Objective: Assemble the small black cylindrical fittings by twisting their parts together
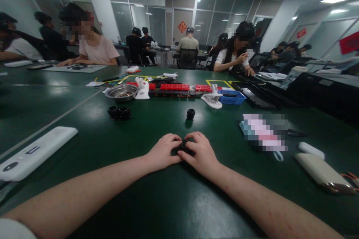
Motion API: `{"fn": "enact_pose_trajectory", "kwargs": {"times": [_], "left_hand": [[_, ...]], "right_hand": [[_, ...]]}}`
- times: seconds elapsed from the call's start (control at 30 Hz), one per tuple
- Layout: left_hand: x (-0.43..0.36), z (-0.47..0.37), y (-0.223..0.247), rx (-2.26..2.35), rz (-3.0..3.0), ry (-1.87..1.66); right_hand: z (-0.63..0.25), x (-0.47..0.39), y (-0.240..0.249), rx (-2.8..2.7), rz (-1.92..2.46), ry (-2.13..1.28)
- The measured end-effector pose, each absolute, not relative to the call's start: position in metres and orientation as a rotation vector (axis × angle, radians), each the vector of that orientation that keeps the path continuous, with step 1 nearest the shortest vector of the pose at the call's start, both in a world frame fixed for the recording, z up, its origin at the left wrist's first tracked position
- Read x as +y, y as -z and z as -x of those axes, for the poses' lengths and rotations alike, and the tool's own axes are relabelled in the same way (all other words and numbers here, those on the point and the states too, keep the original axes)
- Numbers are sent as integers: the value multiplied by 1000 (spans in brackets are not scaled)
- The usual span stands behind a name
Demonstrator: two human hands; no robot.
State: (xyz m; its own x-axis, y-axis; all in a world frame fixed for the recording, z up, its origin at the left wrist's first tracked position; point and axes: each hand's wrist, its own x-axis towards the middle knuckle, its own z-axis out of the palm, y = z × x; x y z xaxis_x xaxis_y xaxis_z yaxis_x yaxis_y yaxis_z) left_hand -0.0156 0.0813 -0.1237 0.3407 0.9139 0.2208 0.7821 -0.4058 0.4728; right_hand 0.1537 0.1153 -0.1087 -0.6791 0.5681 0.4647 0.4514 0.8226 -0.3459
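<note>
My left hand (pixel 165 151) and my right hand (pixel 200 152) meet low over the green table, fingers curled round a small black part (pixel 183 144). Most of that part is hidden by the fingers, so its exact shape cannot be made out. Straight ahead of my hands, a black ribbed round piece (pixel 190 114) stands on the table. To the left sit two more black ribbed pieces, one (pixel 113 112) touching the other (pixel 125 113).
Beyond stand a metal bowl (pixel 121 93) of small parts, white clamps (pixel 142 89), red blocks (pixel 174 87) and a blue tray (pixel 232 98). A white device (pixel 39 153) lies left; a pouch (pixel 263 132) and a beige power bank (pixel 322 171) lie right. People sit across the table.
</note>
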Motion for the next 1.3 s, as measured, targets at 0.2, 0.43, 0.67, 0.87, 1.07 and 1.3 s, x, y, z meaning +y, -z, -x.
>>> {"fn": "enact_pose_trajectory", "kwargs": {"times": [0.2, 0.43, 0.67, 0.87, 1.07, 1.3], "left_hand": [[80, 16, 124, 1510, -2324, -672], [82, 15, 126, 1520, -2331, -671], [81, 15, 122, 1525, -2328, -649], [81, 16, 125, 1520, -2338, -659], [81, 16, 124, 1519, -2336, -657], [81, 16, 126, 1524, -2351, -662]], "right_hand": [[-161, 116, 107, -2445, 710, -324], [-156, 118, 108, -2364, 751, -284], [-161, 118, 106, -2404, 705, -364], [-155, 116, 108, -2395, 765, -271], [-161, 116, 103, -2471, 725, -275], [-156, 115, 105, -2457, 782, -205]]}}
